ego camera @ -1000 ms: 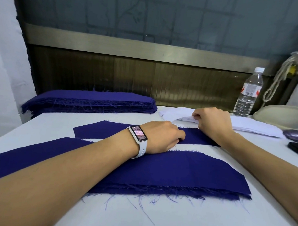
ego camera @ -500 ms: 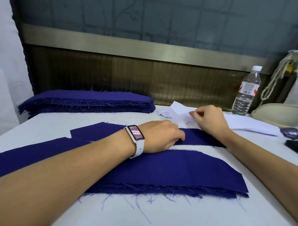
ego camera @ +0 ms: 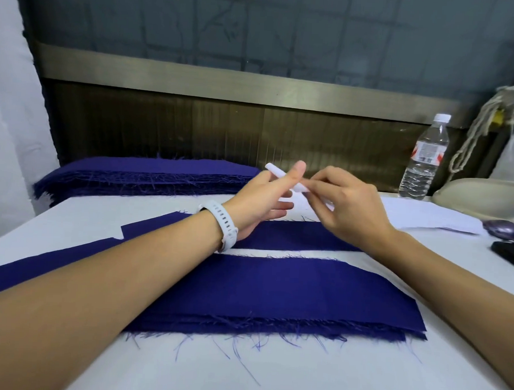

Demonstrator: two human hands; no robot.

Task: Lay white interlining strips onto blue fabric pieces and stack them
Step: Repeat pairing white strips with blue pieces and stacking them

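Holding a white interlining strip (ego camera: pixel 281 176) in the air at the centre of the frame, both hands work just above the counter (ego camera: pixel 271 372). The right hand (ego camera: pixel 349 207) pinches the strip's lower right end between curled fingertips. The left hand (ego camera: pixel 261 201) seems to catch it between thumb and forefinger, with the other fingers straight. The strip looks bunched or folded narrow. Its free end points to the upper left, and its long axis slants from there down to the right hand.

The relation that matters is strip to cloth. Directly below the hands a single blue fabric piece (ego camera: pixel 301 235) lies flat on the counter, its long axis running left to right across the frame. The strip therefore hangs above its target but sits skewed to it and off the surface. Judging from this, the coming move has to spread the strip, swing it level with the piece's long axis and lower it. Both hands are about equally near the piece, so each could guide one end.

Lower in the frame lies a stack of blue pieces (ego camera: pixel 275 290) with frayed threads along its bottom edge, parallel to the single piece. A taller blue stack (ego camera: pixel 150 175) sits at the upper left, and a pile of white strips (ego camera: pixel 425 217) lies at the right, beside a water bottle (ego camera: pixel 425 161).
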